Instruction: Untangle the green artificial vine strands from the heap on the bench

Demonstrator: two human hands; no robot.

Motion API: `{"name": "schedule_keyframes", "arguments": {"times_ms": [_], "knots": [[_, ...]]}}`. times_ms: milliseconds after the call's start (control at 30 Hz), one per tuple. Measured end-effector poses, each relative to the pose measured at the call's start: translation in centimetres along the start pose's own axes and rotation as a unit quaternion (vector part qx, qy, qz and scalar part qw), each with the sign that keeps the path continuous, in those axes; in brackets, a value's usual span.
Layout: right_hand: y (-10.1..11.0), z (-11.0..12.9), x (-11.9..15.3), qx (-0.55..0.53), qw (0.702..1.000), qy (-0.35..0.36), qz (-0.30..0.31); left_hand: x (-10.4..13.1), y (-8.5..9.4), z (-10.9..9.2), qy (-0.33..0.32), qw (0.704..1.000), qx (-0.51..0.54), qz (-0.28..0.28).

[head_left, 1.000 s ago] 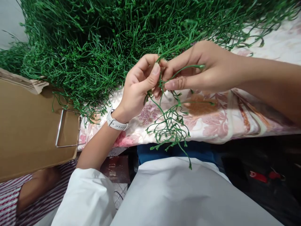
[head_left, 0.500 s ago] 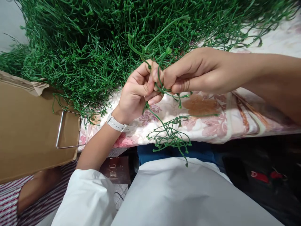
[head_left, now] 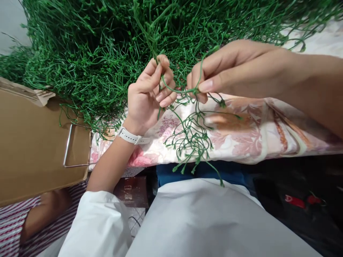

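My left hand (head_left: 150, 87), with a white watch band on its wrist, pinches thin green artificial plant stems (head_left: 147, 34) between thumb and fingers. To its right, my right hand (head_left: 227, 73) is closed on another green stem, thumb against the forefinger. A curved stem (head_left: 175, 91) spans the gap between the two hands. Below them dangles a tangled bunch of branching stems (head_left: 191, 137) with small knobby tips, in front of the floral cloth. How the stems join inside my fingers is hidden.
A large heap of green stems (head_left: 88, 53) covers the back. Floral cloth (head_left: 241, 132) lies beneath. At left stand a cardboard box (head_left: 34, 142) and a bent metal wire frame (head_left: 67, 146). Another person's arm in a striped sleeve (head_left: 12, 221) shows at lower left.
My hands have moved apart, the left one up and leftward, the right one slightly rightward. A stem now stretches between them, and more of the dangling bunch shows.
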State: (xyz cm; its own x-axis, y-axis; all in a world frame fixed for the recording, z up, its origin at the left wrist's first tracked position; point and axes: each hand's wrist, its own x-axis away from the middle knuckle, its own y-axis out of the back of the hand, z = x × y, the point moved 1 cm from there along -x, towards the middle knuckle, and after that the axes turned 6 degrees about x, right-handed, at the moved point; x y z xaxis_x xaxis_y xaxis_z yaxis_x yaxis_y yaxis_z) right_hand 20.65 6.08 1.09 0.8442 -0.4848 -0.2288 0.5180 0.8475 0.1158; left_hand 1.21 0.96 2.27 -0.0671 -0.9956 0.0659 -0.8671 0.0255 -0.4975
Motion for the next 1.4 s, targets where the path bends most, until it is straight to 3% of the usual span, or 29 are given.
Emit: {"name": "schedule_keyframes", "arguments": {"times_ms": [67,200,333,467,600,733,933,1133,1267,1400], "knots": [[-0.1,0.3,-0.2,-0.020,0.998,-0.019,-0.054,-0.1,0.1,-0.3,-0.009,0.999,-0.029,-0.030],[-0.6,0.7,-0.9,-0.016,0.986,-0.023,-0.167,-0.2,0.2,-0.9,-0.031,0.998,-0.047,-0.037],[-0.7,0.6,-1.3,0.088,0.958,-0.058,-0.268,-0.6,0.6,-0.6,-0.053,0.996,-0.067,-0.011],[-0.2,-0.2,-1.2,0.128,0.957,-0.072,-0.249,-1.1,1.2,0.8,-0.049,0.990,-0.132,0.026],[0.3,-0.8,-1.1,0.114,0.971,-0.031,-0.209,-1.2,1.6,2.0,-0.042,0.983,-0.181,-0.005],[0.2,-0.5,-1.2,0.109,0.959,-0.028,-0.258,-1.2,1.8,2.0,-0.072,0.978,-0.195,-0.035],[0.4,-0.4,-1.2,0.137,0.946,-0.041,-0.293,-1.2,1.5,1.8,-0.095,0.975,-0.198,-0.030],[0.2,0.0,-1.4,0.163,0.915,-0.096,-0.357,-2.0,1.7,1.3,-0.034,0.992,-0.121,-0.023],[0.2,-0.1,-1.6,0.188,0.891,-0.106,-0.401,-1.3,1.0,0.5,0.006,0.994,-0.107,-0.029],[1.0,-1.1,-1.4,0.235,0.885,-0.105,-0.388,-0.3,0.2,0.1,0.010,0.993,-0.115,-0.012]]}}
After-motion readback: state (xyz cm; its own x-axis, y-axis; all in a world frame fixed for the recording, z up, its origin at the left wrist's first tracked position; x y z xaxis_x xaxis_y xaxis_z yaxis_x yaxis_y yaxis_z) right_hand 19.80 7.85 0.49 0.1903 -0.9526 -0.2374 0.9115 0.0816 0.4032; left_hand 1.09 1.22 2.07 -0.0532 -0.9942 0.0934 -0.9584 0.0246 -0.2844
